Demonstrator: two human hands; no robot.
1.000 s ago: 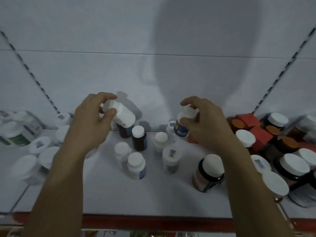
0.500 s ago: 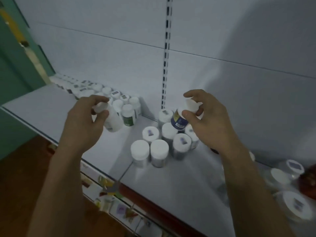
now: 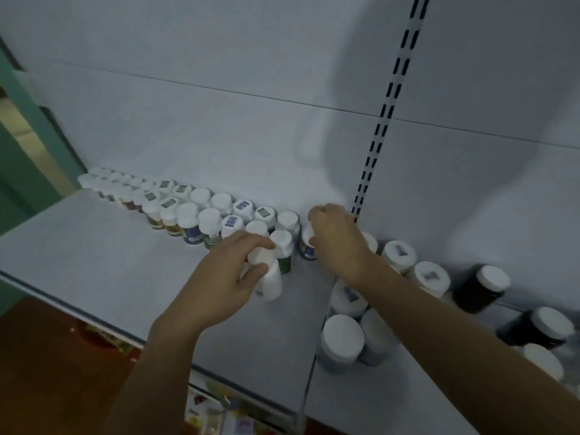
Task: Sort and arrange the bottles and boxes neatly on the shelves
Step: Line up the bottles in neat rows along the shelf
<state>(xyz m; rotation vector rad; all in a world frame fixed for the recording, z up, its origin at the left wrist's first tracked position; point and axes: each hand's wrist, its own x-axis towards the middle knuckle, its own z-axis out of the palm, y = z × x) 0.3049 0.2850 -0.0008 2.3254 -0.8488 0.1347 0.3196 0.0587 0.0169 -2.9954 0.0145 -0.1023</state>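
My left hand (image 3: 224, 277) grips a white bottle (image 3: 270, 279) by its cap end, tilted, just in front of a green-labelled bottle (image 3: 284, 249). My right hand (image 3: 337, 243) holds a blue-labelled white-capped bottle (image 3: 307, 246) from above, standing at the right end of a double row of white-capped bottles (image 3: 188, 211) along the back wall of the white shelf (image 3: 110, 262). Most of the blue-labelled bottle is hidden under my fingers.
Right of the shelf seam, larger white-capped jars (image 3: 343, 339) cluster under my right forearm, with dark jars (image 3: 481, 287) further right. A slotted upright (image 3: 386, 120) runs up the back wall. A green wall (image 3: 28, 171) stands at the far left. Lower-shelf goods (image 3: 219, 409) show below the edge.
The view has swung left along the shelf. Both hands carried their bottles to the right end of the lined-up row and lowered them toward the shelf.
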